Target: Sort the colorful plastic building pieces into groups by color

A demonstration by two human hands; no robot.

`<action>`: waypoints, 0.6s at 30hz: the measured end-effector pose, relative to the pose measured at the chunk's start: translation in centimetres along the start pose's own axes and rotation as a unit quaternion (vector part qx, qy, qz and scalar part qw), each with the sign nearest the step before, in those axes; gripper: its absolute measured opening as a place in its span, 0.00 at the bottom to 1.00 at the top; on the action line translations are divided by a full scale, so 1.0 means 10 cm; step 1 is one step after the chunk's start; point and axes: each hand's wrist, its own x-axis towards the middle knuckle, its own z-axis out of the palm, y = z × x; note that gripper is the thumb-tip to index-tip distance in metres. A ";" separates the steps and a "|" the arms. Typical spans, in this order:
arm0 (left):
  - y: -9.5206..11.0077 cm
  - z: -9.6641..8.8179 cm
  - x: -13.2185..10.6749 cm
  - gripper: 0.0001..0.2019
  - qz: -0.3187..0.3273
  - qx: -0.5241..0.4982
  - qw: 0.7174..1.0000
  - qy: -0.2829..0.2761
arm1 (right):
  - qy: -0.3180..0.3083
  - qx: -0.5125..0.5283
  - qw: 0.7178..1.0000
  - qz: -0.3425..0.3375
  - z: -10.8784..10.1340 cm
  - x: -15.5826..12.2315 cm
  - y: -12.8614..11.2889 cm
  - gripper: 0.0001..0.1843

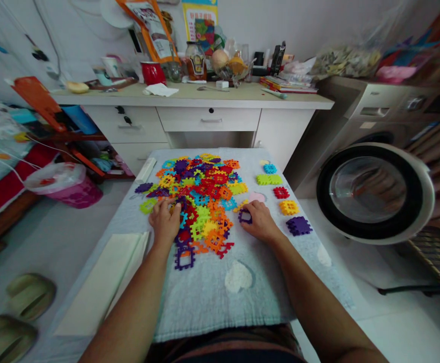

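Note:
A heap of colourful plastic interlocking building pieces (204,189) is spread over the cloth-covered table. My right hand (260,222), just right of the heap, pinches a purple square frame piece (245,217) between thumb and fingers. At the heap's left edge, my left hand (164,222) has its fingers curled against a dark purple piece (179,202), which they partly hide. Along the table's right side lie sorted pieces: a blue stack (269,169), a lime row (268,179), a red stack (280,192), a yellow stack (289,207) and a purple stack (299,226).
Folded pale cloth or board (102,282) lies along the table's left edge. Behind stands a white cabinet (208,118) with jars and books on top. An open washing-machine door (374,194) juts out at right. A pink bin (64,186) is on the left floor.

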 end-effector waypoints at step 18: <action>-0.04 0.03 0.03 0.20 0.000 0.002 1.000 -0.001 | -0.055 0.058 0.997 -0.003 -1.31 -0.78 1.03 0.29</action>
